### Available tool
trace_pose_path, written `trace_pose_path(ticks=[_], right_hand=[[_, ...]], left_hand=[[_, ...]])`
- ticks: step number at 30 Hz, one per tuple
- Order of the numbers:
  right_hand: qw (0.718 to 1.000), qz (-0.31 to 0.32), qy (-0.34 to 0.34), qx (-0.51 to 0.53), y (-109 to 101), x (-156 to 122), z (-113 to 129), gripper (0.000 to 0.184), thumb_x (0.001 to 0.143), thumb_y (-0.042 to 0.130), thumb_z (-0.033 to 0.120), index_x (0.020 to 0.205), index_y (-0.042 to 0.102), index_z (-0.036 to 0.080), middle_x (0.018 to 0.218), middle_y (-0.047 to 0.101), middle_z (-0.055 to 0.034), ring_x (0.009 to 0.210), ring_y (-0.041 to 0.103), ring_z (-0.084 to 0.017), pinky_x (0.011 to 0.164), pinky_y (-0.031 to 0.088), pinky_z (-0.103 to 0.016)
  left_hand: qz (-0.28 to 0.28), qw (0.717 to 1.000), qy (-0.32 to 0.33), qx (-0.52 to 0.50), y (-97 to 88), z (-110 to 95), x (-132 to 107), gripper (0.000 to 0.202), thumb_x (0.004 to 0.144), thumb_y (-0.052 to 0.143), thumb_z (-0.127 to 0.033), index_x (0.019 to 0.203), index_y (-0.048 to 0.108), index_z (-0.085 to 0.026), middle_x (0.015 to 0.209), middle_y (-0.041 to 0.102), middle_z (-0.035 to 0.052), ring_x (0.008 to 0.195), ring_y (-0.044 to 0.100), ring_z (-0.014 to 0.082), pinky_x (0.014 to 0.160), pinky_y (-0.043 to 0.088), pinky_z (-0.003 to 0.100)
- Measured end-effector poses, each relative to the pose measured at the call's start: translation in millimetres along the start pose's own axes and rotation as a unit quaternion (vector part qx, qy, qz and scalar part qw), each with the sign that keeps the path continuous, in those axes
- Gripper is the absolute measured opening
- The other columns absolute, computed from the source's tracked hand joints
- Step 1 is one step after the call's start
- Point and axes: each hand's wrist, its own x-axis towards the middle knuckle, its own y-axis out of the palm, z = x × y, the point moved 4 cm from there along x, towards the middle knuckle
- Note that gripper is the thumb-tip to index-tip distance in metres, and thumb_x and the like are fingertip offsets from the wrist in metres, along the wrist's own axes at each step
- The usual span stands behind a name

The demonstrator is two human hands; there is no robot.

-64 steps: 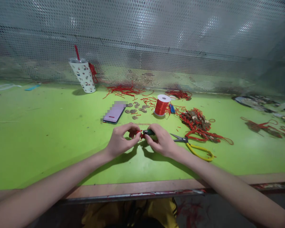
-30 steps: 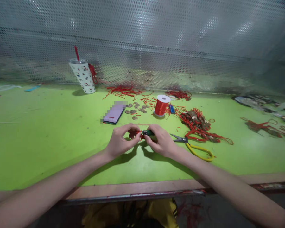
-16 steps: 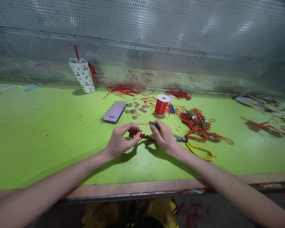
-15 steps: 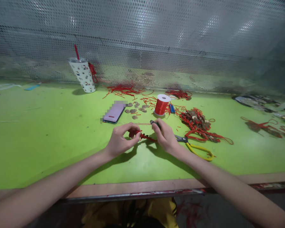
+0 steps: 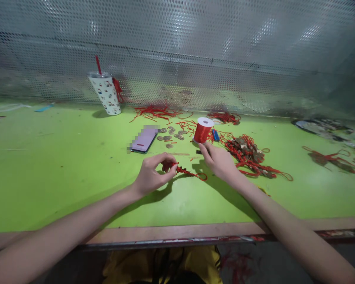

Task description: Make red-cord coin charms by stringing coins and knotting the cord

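Observation:
My left hand [image 5: 156,170] pinches a braided red cord [image 5: 183,170] between thumb and fingers, just above the table. Dark round pieces show along the braid, and its free end forms a loop pointing right. My right hand [image 5: 220,159] is closed, its fingertips by a small black object [image 5: 198,151] that appears to be in its grip; the rest is hidden. Directly behind those fingertips stands a spool of red cord [image 5: 203,131]. My right forearm mostly covers a pair of scissors, of which a yellow handle piece [image 5: 264,192] shows.
Loose coins [image 5: 167,138] lie beside a phone [image 5: 145,140]. A heap of red cords with coins [image 5: 245,152] is at the right, near a blue object [image 5: 215,135]. Cut red cords [image 5: 155,113] lie at the back. A tumbler with a straw [image 5: 106,94] stands before the perforated metal screen [image 5: 177,59].
My right hand has moved right and slightly back, away from the cord, with the black object. The cord's loop now shows and the scissors are mostly covered. My left hand keeps its pinch.

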Motion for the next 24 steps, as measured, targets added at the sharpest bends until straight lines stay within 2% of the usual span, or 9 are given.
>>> trace_pose_path(ticks=[3, 5, 9, 11, 13, 15, 17, 20, 24], right_hand=[[0.99, 0.078, 0.042, -0.11, 1.7, 3.1, -9.9, 0.054, 0.107, 0.03, 0.05, 0.095, 0.068, 0.014, 0.086, 0.073, -0.0169, 0.078, 0.07, -0.031, 0.067, 0.043, -0.036], [0.982, 0.096, 0.038, -0.156, 3.4, 2.8, -13.5, 0.055, 0.106, 0.033, 0.048, 0.093, 0.07, 0.01, 0.092, 0.073, -0.0199, 0.086, 0.07, -0.034, 0.078, 0.046, -0.042], [0.982, 0.027, -0.006, -0.189, 2.1, 1.2, -11.5, 0.046, 0.103, 0.045, 0.043, 0.099, 0.07, 0.005, 0.105, 0.071, -0.0259, 0.103, 0.065, -0.04, 0.093, 0.042, -0.055], [0.991, -0.028, -0.063, -0.117, 1.0, -0.5, -3.8, 0.036, 0.103, 0.048, 0.037, 0.102, 0.066, 0.006, 0.103, 0.07, -0.0233, 0.1, 0.065, -0.036, 0.091, 0.044, -0.051], [0.986, -0.062, -0.154, 0.025, 2.4, -4.2, 7.8, 0.027, 0.104, 0.045, 0.031, 0.103, 0.063, 0.012, 0.098, 0.07, -0.0168, 0.091, 0.065, -0.028, 0.085, 0.048, -0.042], [0.953, -0.088, -0.242, 0.161, 5.5, -9.8, 19.3, 0.02, 0.104, 0.042, 0.028, 0.104, 0.059, 0.017, 0.094, 0.069, -0.0121, 0.085, 0.063, -0.023, 0.078, 0.05, -0.037], [0.918, -0.121, -0.303, 0.226, 10.1, -15.7, 28.3, 0.015, 0.104, 0.043, 0.025, 0.104, 0.056, 0.02, 0.093, 0.067, -0.0109, 0.084, 0.062, -0.023, 0.075, 0.052, -0.037], [0.894, -0.143, -0.345, 0.248, 18.7, -21.4, 36.7, 0.009, 0.103, 0.046, 0.024, 0.107, 0.054, 0.021, 0.098, 0.066, -0.0119, 0.09, 0.062, -0.025, 0.078, 0.053, -0.041], [0.894, -0.131, -0.337, 0.263, 22.0, -23.5, 40.8, 0.014, 0.104, 0.045, 0.028, 0.115, 0.05, 0.02, 0.108, 0.063, -0.0145, 0.101, 0.061, -0.027, 0.085, 0.053, -0.043]], left_hand=[[0.0, 1.0, -0.001, 0.002, -0.4, 0.5, -0.6, 0.003, 0.083, 0.067, -0.012, 0.083, 0.069, -0.013, 0.072, 0.071, 0.0029, 0.058, 0.06, 0.0103, 0.056, 0.052, 0.021], [-0.004, 1.0, 0.001, 0.004, -0.8, 0.6, -1.3, 0.003, 0.083, 0.067, -0.012, 0.083, 0.069, -0.013, 0.071, 0.071, 0.0026, 0.058, 0.06, 0.0102, 0.056, 0.051, 0.022], [-0.006, 1.0, 0.001, 0.007, -0.7, 1.1, -2.3, 0.003, 0.083, 0.067, -0.012, 0.082, 0.069, -0.014, 0.07, 0.07, 0.0014, 0.056, 0.059, 0.0096, 0.057, 0.051, 0.021], [-0.002, 1.0, -0.002, 0.004, -0.2, 0.9, -2.3, 0.003, 0.083, 0.067, -0.012, 0.082, 0.069, -0.014, 0.07, 0.07, 0.0011, 0.057, 0.059, 0.0095, 0.057, 0.05, 0.021], [0.0, 1.0, -0.007, -0.001, -0.1, 0.3, -2.2, 0.003, 0.083, 0.066, -0.012, 0.083, 0.069, -0.014, 0.07, 0.07, 0.0012, 0.057, 0.059, 0.0094, 0.056, 0.05, 0.021], [0.0, 1.0, -0.017, -0.006, -0.2, -0.5, -1.9, 0.003, 0.083, 0.066, -0.013, 0.083, 0.069, -0.014, 0.071, 0.07, 0.0012, 0.057, 0.059, 0.0094, 0.057, 0.05, 0.021], [0.0, 0.999, -0.036, -0.014, -0.2, -0.7, -1.6, 0.003, 0.082, 0.066, -0.015, 0.083, 0.069, -0.015, 0.071, 0.07, 0.0013, 0.058, 0.059, 0.0096, 0.057, 0.05, 0.021], [0.002, 0.996, -0.08, -0.036, 0.4, 0.7, -1.7, 0.004, 0.082, 0.067, -0.019, 0.084, 0.069, -0.016, 0.072, 0.071, 0.0015, 0.06, 0.06, 0.0111, 0.057, 0.051, 0.023], [0.003, 0.987, -0.14, -0.081, 2.4, 3.7, -2.3, 0.007, 0.082, 0.068, -0.023, 0.082, 0.068, -0.017, 0.074, 0.07, 0.0023, 0.065, 0.065, 0.0143, 0.061, 0.055, 0.026]])
